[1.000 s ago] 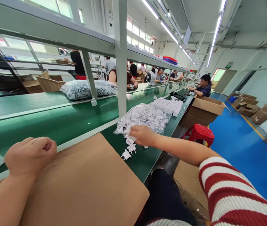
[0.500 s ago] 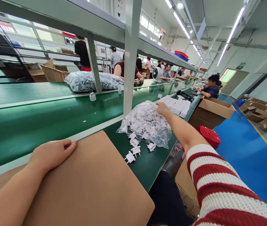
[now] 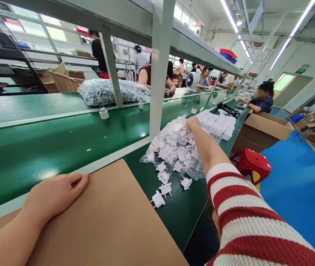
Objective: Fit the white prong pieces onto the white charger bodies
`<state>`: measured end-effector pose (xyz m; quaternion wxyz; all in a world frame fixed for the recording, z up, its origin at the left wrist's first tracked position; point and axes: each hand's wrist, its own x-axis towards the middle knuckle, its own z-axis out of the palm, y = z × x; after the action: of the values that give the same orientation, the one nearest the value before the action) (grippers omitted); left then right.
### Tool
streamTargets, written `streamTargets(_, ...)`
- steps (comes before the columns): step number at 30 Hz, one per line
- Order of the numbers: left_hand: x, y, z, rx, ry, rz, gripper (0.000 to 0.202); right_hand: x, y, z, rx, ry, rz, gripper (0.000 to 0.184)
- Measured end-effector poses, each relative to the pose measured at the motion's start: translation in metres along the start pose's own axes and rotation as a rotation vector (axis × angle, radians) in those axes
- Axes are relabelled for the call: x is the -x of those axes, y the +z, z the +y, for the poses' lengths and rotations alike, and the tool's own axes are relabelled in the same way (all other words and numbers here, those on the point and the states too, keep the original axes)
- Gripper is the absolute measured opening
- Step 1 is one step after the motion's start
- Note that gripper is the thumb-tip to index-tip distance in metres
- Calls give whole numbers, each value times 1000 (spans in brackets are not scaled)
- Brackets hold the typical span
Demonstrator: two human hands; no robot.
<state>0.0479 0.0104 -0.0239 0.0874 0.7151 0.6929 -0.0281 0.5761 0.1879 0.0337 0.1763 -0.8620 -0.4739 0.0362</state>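
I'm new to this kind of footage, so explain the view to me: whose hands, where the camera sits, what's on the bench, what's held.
There is no machine arm here: the hands are a person's own, bare, seen from a camera worn on the head, looking forward and down. The left hand rests at the edge of the cardboard; whether it grips it, I can't tell. The right hand reaches to the far side of a clear bag of white plugs. Its fingertips are hidden, so what it holds, if anything, doesn't show.

On the green bench, a few loose plugs lie between bag and cardboard, and white blocks stand in rows beyond the bag. Farther along sits a co-worker.
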Motion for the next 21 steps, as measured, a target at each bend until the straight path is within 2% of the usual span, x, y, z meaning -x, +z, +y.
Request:
streamTargets(3,1,-2,2,5,-8,-13,63,8,-7,-2,-23,25,33,39)
streamTargets(6,2,-5,3,7,-18,-29,64,16,-24,-7,-71,-42,102,38)
streamTargets(11,5,-4,1,11,5,-23,64,26,-73,-25,-152,-232,264,23)
streamTargets(14,6,-4,0,20,21,-6,63,29,-104,-39,-177,-316,349,24)
streamTargets(17,7,-4,0,34,28,-4,62,30,-125,-48,-209,-442,501,23)
streamTargets(19,8,-4,0,33,20,-3,63,33,-131,-49,-239,-541,649,20)
streamTargets(21,8,-5,0,31,15,10,62,38,-131,-47,-252,-582,740,17)
